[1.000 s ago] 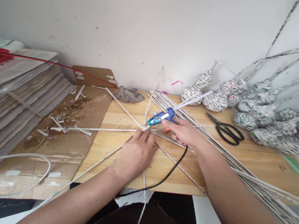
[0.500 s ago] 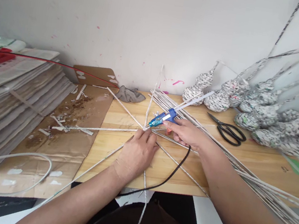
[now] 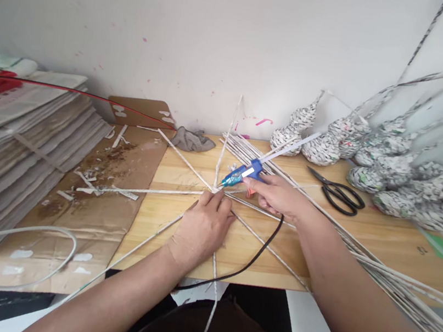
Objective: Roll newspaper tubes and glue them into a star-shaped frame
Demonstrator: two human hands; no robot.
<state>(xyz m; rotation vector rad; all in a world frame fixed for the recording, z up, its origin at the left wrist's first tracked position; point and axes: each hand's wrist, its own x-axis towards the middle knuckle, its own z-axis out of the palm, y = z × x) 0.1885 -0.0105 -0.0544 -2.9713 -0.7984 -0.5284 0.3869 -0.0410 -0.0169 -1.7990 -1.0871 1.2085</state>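
Note:
My right hand (image 3: 273,194) is wrapped round a blue glue gun (image 3: 252,170) with a white glue stick in its back end. The gun's nozzle points down-left at the spot where several thin rolled-paper sticks (image 3: 171,192) meet and fan out like spokes. Over that meeting point my left hand (image 3: 207,222) lies, fingertips pressed together on the sticks just below the nozzle; the fingers hide part of the joint. From the gun a black cord (image 3: 260,252) curves down to the table's front edge.
Black scissors (image 3: 339,197) lie right of a bundle of paper sticks (image 3: 373,263). Woven paper gourd shapes (image 3: 322,148) line the wall. On the left are stacked newspapers (image 3: 26,159), cardboard (image 3: 111,233) with paper scraps, and a grey cloth (image 3: 192,140).
The glue gun and my right hand have shifted very slightly; its glue stick now points a little further right. My left hand stays in the same place.

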